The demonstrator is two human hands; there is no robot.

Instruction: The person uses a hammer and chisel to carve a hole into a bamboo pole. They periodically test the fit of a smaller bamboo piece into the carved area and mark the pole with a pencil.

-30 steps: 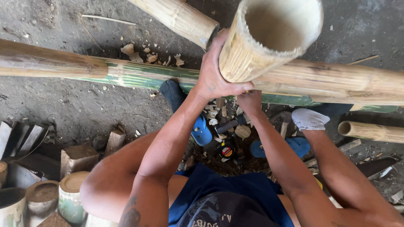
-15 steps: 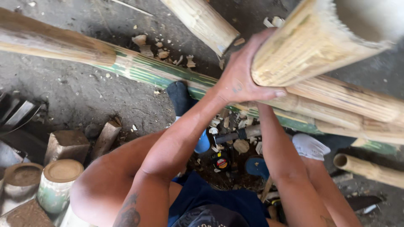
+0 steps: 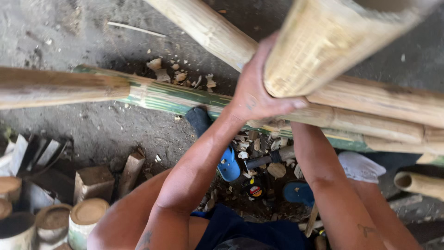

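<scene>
Hands: left hand [image 3: 252, 95] is wrapped round the lower end of a thick bamboo section [image 3: 323, 41], fingers curled tight against its pale, fibrous wall. The right hand is hidden behind that section and the poles; only the forearm rises to it, so I cannot tell how it grips.
Bamboo section: held up close to the camera, above the lap, in the upper right of the view.
Long axis: it runs from the left hand up and to the right, steeply tilted, with the far end pointing out past the top right corner; that end is cut off by the edge.
Step in hand: by my reading, the piece is being lifted and turned for handling, not cut, since no tool is in either visible hand.
Next move: it would call for a firm 2-handed hold and a steady place to rest the lower end, as the piece looks heavy and blurred with motion.
Long poles: several bamboo poles [image 3: 370, 109] lie crosswise on the ground just behind the hands, one with a green skin [image 3: 175, 97].
Ground litter: chips and shavings [image 3: 182, 74], a dark-handled tool [image 3: 266, 158], a small tape measure [image 3: 254, 190], blue sandals [image 3: 229, 164].
Lower left: short cut bamboo rounds [image 3: 88, 215] stand together beside wooden blocks [image 3: 95, 180].
</scene>
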